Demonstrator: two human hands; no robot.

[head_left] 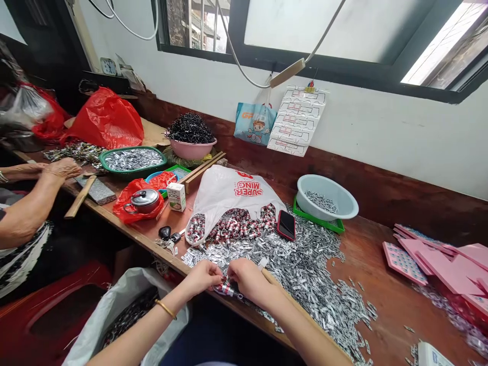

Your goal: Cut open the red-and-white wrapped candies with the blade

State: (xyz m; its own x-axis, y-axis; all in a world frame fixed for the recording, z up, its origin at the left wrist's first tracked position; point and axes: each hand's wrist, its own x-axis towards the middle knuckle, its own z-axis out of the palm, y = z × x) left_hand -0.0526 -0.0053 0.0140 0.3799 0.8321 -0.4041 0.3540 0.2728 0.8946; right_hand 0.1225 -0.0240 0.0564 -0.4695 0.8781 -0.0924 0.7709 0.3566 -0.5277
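At the table's front edge, my left hand and my right hand nearly meet, both with fingers pinched. Between and just below the fingertips is a small red, black and silver cylinder, like a keychain piece. The fingers partly hide it, and the exact grip of each hand does not show. Beyond my hands, a white plastic bag lies with its mouth toward me, full of similar cylinders. Small flat metal pieces are heaped around and to the right of my hands. A wooden-looking stick passes beside my right forearm.
A phone lies on the heap; a pale blue basin stands behind. Keys, a small carton and a lidded metal pot are left. An open sack stands below. Another person's hands work at far left.
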